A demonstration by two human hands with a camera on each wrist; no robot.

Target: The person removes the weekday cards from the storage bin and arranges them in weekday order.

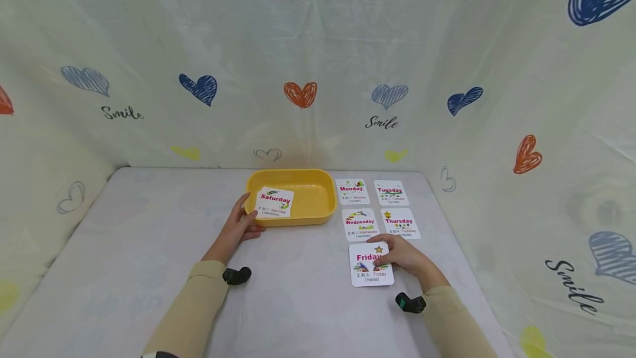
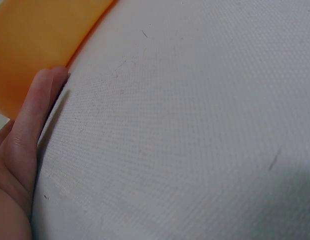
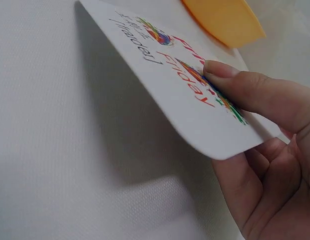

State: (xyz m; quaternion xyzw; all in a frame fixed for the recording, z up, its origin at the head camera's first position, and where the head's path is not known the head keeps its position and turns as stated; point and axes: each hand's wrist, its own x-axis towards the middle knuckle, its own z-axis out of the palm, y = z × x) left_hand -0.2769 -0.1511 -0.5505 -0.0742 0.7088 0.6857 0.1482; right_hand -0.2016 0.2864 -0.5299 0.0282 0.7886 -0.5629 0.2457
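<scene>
My left hand [image 1: 240, 229] holds the near left corner of a yellow tray [image 1: 312, 219], thumb at the rim. In the left wrist view its fingers [image 2: 37, 95] lie along the tray's outer wall. A Saturday card [image 1: 275, 201] lies face up inside the tray, atop at least one other card. My right hand [image 1: 408, 256] pinches the Friday card [image 1: 362, 278], thumb on its printed face and fingers beneath. The right wrist view shows this card [image 3: 189, 122] tilted, one edge raised off the table. It is just below the Wednesday card [image 1: 360, 224].
Right of the tray lie the Monday card [image 1: 353, 192] and Tuesday card [image 1: 391, 193], with the Thursday card [image 1: 399, 221] beside Wednesday. A white cloth covers the table [image 1: 149, 236]. A curtain with printed hearts [image 1: 318, 32] hangs behind and at both sides.
</scene>
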